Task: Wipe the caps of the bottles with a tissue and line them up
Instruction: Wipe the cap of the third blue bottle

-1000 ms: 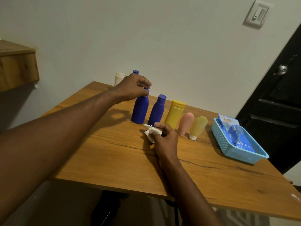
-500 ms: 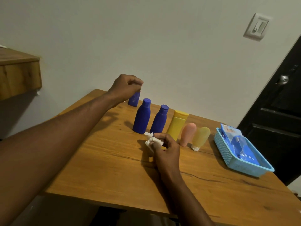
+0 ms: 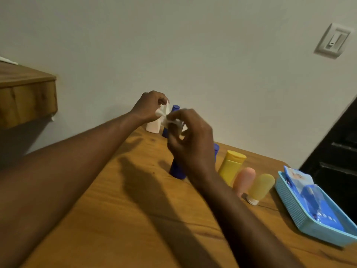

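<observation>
Tissue [image 3: 161, 114] is off the table [image 3: 116, 219], up and back-left of the yellow bottle [image 3: 231, 165], bunched btwn both hands at the top of a white bottle [image 3: 152, 127] standing near the wall. A back blue bottle [image 3: 175, 108] pokes up just behind it. The row: right beside the yellow bottle on its left is a blue bottle [image 3: 216, 149], mostly hidden. Left of that is a front blue bottle [image 3: 176, 171]. On the yellow bottle's right come a pink tube [image 3: 244, 180], then a pale tube [image 3: 260, 186] standing cap-down, all close together. So step in hand is prob. wiping the white bottle's cap, w/ the two back ones not yet lined up. To do it well: wrap tissue right round the cap, twist w/ one hand while the other steadies the body, and cover rim + top, not one side only. The narrow bottle looks tippy, so set it down gently at the row's end furthest left of the yellow bottle. Left hand [image 3: 150, 107]: arm stretched far across, fingers curled, thumb + forefinger pinching at the white bottle's top, though w/ the blur it could be the tissue end. Right hand [image 3: 193, 146]: raised over the blue bottles left of the yellow bottle, back to camera, thumb + fingertips pinching tissue, other fingers loosely curled. Far right of the yellow bottle: a blue basket [image 3: 286, 200] w/ a tissue pack [image 3: 299, 178].
</observation>
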Demonstrator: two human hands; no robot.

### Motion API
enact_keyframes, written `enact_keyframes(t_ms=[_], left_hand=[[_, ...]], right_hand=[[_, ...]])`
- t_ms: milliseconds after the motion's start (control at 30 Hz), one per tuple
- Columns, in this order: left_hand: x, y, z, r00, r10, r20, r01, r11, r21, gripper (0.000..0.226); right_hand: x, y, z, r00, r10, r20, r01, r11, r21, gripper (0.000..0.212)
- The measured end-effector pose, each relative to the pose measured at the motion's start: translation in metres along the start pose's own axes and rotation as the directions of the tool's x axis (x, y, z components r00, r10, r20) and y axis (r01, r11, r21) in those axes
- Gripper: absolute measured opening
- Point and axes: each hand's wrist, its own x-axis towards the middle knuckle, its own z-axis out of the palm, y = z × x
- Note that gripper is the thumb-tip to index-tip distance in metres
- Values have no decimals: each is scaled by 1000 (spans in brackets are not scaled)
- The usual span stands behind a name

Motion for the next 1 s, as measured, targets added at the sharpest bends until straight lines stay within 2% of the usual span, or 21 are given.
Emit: enact_keyframes(t_ms=[67,100,233,367,500,633,700,800,1000], left_hand=[[17,-3,0,1000,3,10,-4,996,85,6],[26,-4,1,1000,-6,18,4,994,109,9],[61,-12,17,996,-34,88,23,991,128,55],[89,-15,38,984,-85,155,48,973,226,68],[107,-18,58,972,-103,210,34,951,308,63],[110,-20,71,981,-64,182,-2,941,337,39],[107,-22,73,986,-39,165,-13,952,305,33],[102,-22,70,986,-6,165,-30,976,217,34],[89,-10,41,991,61,118,-80,984,160,35]], right_hand=[[38,9,-4,1000,22,0,-22,998,-64,14],[56,15,-6,999,38,0,-38,995,-96,14],[115,48,-5,992,123,11,-118,971,-206,12],[144,79,0,981,184,60,-165,957,-240,9],[149,95,-2,961,265,86,-247,953,-177,8],[143,104,-4,958,266,110,-252,959,-132,7],[139,105,-5,952,284,115,-271,955,-121,8],[136,104,-5,952,287,107,-276,955,-111,9],[129,87,-18,966,246,79,-237,965,-109,8]])
